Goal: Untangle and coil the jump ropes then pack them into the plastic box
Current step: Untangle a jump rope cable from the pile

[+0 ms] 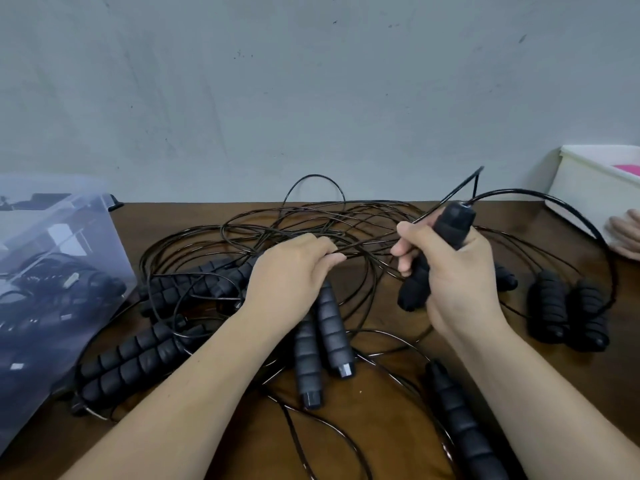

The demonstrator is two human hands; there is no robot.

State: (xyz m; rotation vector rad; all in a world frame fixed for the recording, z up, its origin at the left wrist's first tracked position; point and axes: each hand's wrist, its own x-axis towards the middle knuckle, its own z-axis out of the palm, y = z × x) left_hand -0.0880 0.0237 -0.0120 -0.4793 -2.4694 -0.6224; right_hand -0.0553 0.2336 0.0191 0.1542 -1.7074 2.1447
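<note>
I see the jump ropes [311,223] as one loose tangle of thin glossy black cords across the middle of the brown table [381,393], with ribbed black foam handles scattered round it. One pair of handles [131,362] lies at lower left. Another pair [325,341] lies at centre, partly under my left wrist. A third pair [568,313] sits at the right.

My right hand [457,275] has its fingers wrapped round one handle [446,233], holding it raised and tilted. A cord arcs from the handle's top toward the right edge. My left hand [291,271] has its fingers curled into the heap, pinching a few strands.

The plastic box [52,271] is at the left edge, translucent and cut off by the frame. Dark rope shapes show through its cloudy wall, but I cannot count them.

A single handle [457,420] at lower right runs under my right forearm and out of the bottom of the frame. I cannot trace which cord belongs to which handle. At upper right a white tray [581,188] and another person's fingers [625,233] are cropped by the edge.
</note>
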